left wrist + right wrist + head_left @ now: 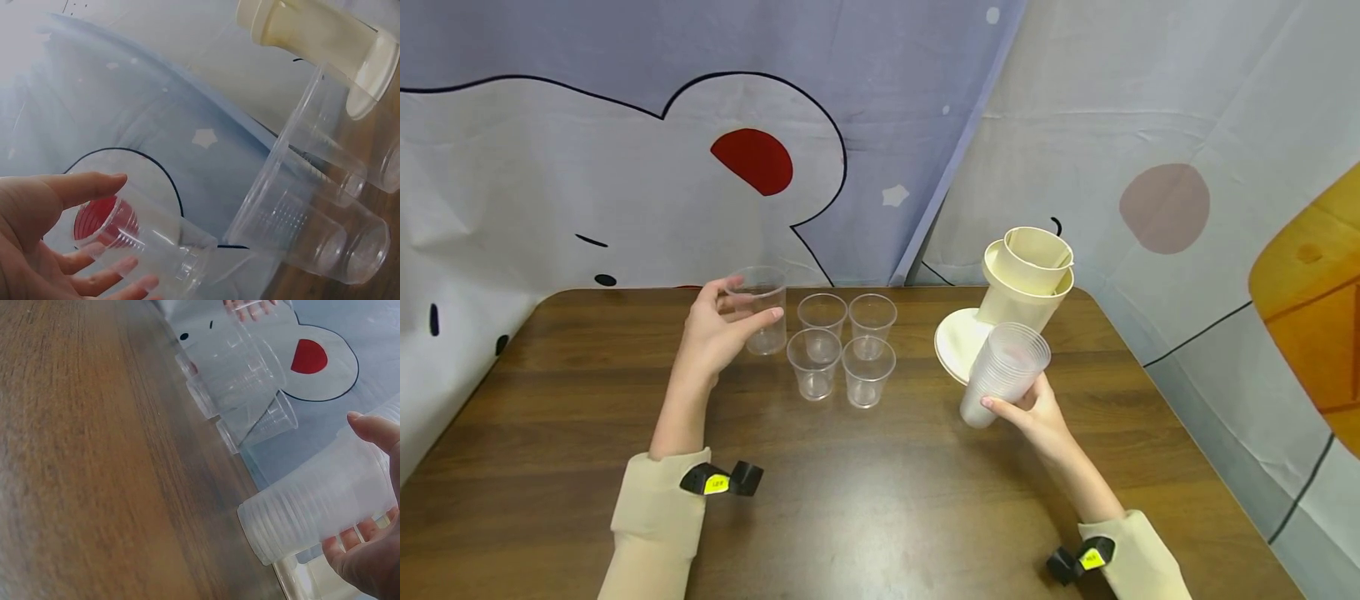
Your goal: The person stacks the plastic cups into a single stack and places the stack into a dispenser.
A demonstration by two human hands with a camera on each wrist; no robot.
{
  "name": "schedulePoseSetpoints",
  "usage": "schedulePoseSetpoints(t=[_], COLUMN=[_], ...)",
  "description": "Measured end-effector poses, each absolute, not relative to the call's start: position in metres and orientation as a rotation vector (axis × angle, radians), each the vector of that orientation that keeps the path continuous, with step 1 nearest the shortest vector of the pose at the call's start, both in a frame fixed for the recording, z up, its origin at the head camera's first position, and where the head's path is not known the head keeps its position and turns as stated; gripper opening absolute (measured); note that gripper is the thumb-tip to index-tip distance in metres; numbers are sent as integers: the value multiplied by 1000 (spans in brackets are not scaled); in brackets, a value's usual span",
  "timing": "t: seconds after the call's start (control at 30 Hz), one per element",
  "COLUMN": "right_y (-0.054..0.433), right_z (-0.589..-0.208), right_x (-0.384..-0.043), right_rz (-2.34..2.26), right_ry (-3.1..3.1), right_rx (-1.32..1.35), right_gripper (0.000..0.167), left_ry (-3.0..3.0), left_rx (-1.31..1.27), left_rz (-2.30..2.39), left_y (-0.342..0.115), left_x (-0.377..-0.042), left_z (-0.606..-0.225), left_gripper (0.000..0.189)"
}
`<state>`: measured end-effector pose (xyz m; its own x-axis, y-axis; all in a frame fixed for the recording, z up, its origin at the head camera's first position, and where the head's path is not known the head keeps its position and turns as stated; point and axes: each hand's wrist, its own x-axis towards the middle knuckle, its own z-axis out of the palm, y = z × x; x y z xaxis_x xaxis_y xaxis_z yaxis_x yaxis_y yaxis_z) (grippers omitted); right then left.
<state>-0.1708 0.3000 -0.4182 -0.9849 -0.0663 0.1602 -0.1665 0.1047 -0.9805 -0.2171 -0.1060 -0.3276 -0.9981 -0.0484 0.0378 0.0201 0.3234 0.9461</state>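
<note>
My left hand point(718, 325) is around a clear plastic cup point(767, 333) at the left end of a group of clear cups. In the left wrist view, the thumb lies apart from that cup point(169, 247) and the fingers extend along its side. Several more clear plastic cups point(865, 379) stand upright in two rows just to the right. My right hand point(1037, 417) grips a tilted stack of nested plastic cups point(1003, 371), thumb on the near side and fingers round the far side. In the right wrist view, the stack point(319, 494) looks frosted.
Behind the stack, a cream-coloured cylindrical plastic piece point(1018, 304) with a wide collar stands beside a pale round disc point(955, 346). Everything is on a brown wooden table point(850, 500). A printed cloth point(887, 125) hangs along its back and right edges.
</note>
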Motion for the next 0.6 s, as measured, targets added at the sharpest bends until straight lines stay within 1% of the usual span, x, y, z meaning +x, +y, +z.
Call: schedulePoseSetpoints(t=[0.6], right_y=[302], right_z=[-421], right_x=[-170], right_rz=[2036], right_ry=[-2279], right_rx=[262], right_gripper=[68], left_ry=[-2470], left_rx=[45], left_rz=[-1798], left_y=[-87], left_x=[-208], left_z=[-318], left_gripper=[77])
